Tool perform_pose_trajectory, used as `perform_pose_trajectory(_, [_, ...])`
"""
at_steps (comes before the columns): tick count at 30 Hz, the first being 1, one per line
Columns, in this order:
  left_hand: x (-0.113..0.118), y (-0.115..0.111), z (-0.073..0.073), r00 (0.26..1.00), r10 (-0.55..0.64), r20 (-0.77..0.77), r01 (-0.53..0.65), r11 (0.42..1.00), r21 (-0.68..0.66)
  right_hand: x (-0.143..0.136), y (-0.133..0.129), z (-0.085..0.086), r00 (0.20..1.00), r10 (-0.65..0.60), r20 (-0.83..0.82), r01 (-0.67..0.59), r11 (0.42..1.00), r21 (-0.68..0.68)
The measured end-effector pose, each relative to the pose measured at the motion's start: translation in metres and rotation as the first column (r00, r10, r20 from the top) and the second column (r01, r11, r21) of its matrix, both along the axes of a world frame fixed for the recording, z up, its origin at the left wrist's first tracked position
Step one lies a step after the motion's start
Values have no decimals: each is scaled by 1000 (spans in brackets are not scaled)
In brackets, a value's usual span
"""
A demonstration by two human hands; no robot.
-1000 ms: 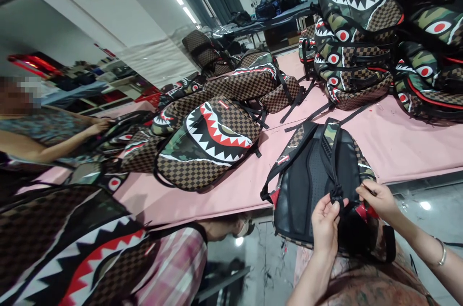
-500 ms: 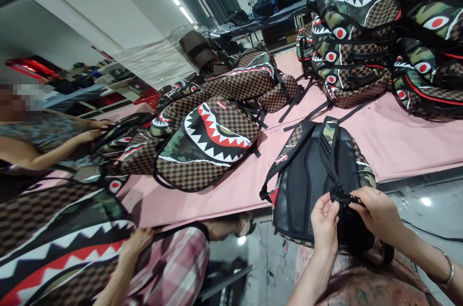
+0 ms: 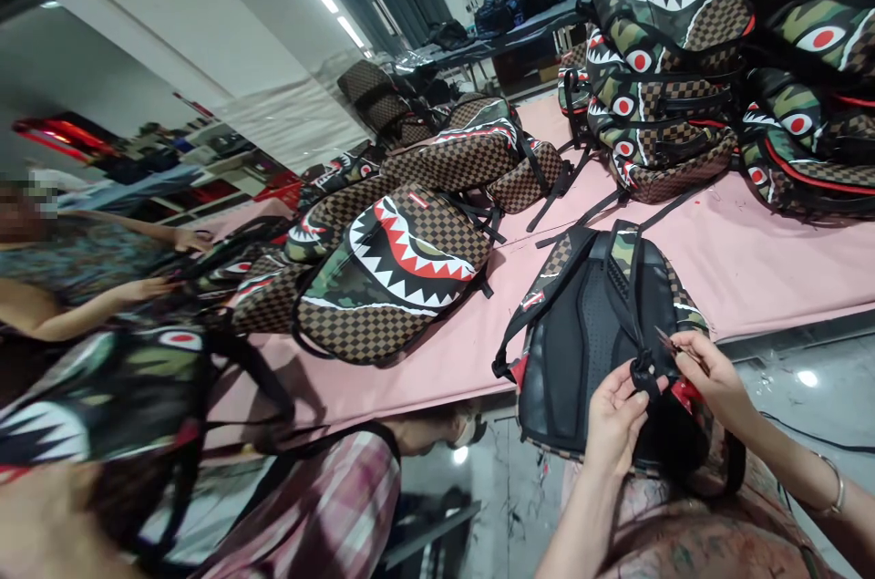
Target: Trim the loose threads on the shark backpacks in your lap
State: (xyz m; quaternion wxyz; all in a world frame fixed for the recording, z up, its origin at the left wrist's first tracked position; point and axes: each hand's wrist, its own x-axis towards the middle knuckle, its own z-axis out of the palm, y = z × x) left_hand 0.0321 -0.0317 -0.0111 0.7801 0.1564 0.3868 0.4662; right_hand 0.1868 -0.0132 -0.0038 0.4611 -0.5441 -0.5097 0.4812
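Note:
A backpack (image 3: 561,360) lies with its black padded back panel up, partly over the table's near edge. My left hand (image 3: 615,410) pinches the black buckle end of a shoulder strap (image 3: 643,374) above that panel. Close by on the right, my right hand (image 3: 715,378) is closed around small thread snips (image 3: 664,339), their pointed blades directed up and left, apart from the buckle. Something red shows under my right fingers; whether it belongs to the snips or the bag I cannot tell.
The pink-covered table (image 3: 424,387) carries a shark-mouth backpack (image 3: 403,278) left of mine and a tall stack of backpacks (image 3: 670,105) at the back right. On the left, a co-worker in plaid (image 3: 342,506) handles a camouflage backpack (image 3: 143,387); another person (image 3: 75,269) works beyond.
My right hand has shifted up from the strap's buckle, and the snips' blades now show. My left hand keeps its pinch. The nearby co-worker's backpack has turned, and their hand has moved left.

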Motion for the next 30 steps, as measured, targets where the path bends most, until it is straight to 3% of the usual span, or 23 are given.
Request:
perform_pose_trajectory(5, [1,1,3,999,3,-38,-2,1000,9,3,-8,-10,960,94,262,-122,988,91])
perform_pose_trajectory(11, [10,-3,0,933,171,-316,-133,981,138,-22,-9,-18,921,-19,389,-77,970,230])
perform_pose_trajectory(13, [9,-4,0,925,179,-334,-137,980,147,-28,-8,-20,958,-19,287,-28,987,158])
perform_pose_trajectory(15, [7,-3,1,941,150,-304,-111,984,140,-30,-8,-23,997,-15,78,14,1000,4])
perform_pose_trajectory(18, [5,0,3,971,96,-219,-66,988,143,-24,-7,-27,967,-23,-252,-30,979,-203])
perform_pose_trajectory(20, [5,3,3,985,60,-162,-36,989,144,-14,-7,-26,951,-4,-308,-74,968,-240])
perform_pose_trajectory(22, [4,6,2,993,31,-118,-16,992,129,0,-7,-23,978,39,-203,-81,976,-200])
perform_pose_trajectory(25, [1,8,0,997,5,-75,3,994,108,21,-8,-13,989,117,89,-110,991,-72])
perform_pose_trajectory(30, [-3,10,-2,997,-17,-76,25,994,106,41,-8,0,845,283,454,-358,929,88])
